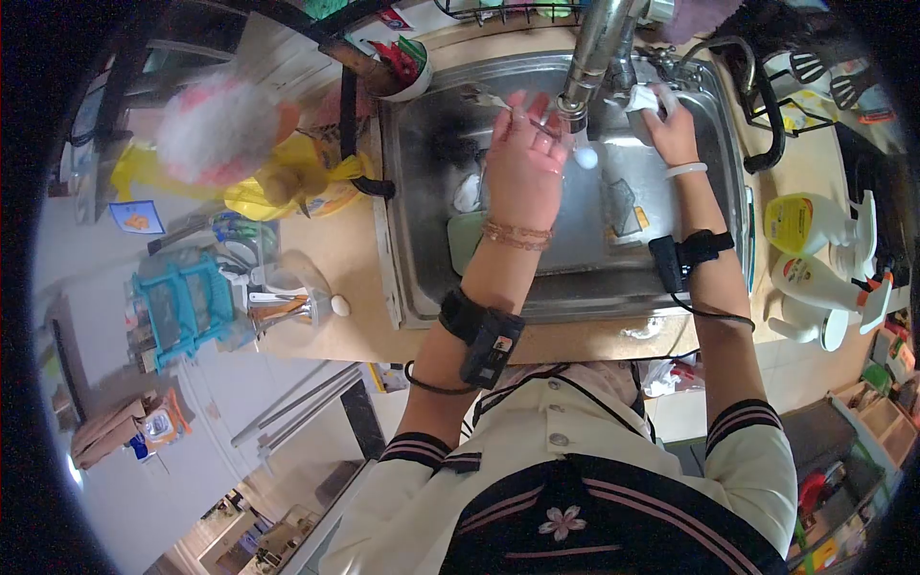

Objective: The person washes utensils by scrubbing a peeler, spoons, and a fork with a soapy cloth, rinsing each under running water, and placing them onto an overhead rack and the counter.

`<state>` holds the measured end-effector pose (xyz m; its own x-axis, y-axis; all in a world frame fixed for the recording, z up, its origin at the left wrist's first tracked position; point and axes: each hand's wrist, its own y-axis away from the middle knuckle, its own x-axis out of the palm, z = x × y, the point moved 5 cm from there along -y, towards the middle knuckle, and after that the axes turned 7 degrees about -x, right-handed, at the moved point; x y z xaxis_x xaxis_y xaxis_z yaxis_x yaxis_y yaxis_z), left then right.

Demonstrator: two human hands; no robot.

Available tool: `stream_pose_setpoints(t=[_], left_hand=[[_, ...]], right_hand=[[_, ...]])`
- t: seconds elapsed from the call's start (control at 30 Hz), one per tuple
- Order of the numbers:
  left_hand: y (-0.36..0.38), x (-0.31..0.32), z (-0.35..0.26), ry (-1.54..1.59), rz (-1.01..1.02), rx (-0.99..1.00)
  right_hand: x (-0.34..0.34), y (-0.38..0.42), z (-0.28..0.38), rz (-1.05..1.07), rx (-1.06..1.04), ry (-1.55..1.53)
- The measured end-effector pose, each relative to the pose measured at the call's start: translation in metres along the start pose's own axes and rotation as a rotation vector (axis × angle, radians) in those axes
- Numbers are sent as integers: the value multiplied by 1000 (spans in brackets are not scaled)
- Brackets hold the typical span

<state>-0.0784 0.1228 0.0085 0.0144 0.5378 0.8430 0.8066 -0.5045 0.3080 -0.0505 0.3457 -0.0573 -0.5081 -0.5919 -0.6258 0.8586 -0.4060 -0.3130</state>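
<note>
Under the faucet (580, 72), my left hand (525, 158) is closed around a thin metal utensil (492, 100), whose exact kind is hard to make out. My right hand (673, 132) pinches a small white item (642, 99), perhaps a cloth or sponge, over the right basin beside the faucet base. Both hands are above the metal sink (407, 244). Below them lie a greenish rectangular item (465, 240) at left and a clear item with a yellow patch (628, 218) at right. A whitish blob (586, 157) shows just below the spout.
Spray bottles (803, 222) and a white pump bottle (810, 321) stand right of the sink. At left are a yellow bag (278, 192), a container of utensils (287, 302) and a blue rack (187, 302). A black curved pipe (767, 115) borders the right edge.
</note>
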Motion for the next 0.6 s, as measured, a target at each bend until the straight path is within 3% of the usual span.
stream_pose_setpoints(t=[0.37, 0.47, 0.6], left_hand=[[26, -7, -7, -235, 104, 50], [30, -26, -20, -397, 44, 163], [46, -45, -41, -1328, -90, 502]], right_hand=[[-1, 13, 1, 13, -58, -116], [-2, 30, 19, 26, -227, -69], [0, 50, 32, 13, -224, -34]])
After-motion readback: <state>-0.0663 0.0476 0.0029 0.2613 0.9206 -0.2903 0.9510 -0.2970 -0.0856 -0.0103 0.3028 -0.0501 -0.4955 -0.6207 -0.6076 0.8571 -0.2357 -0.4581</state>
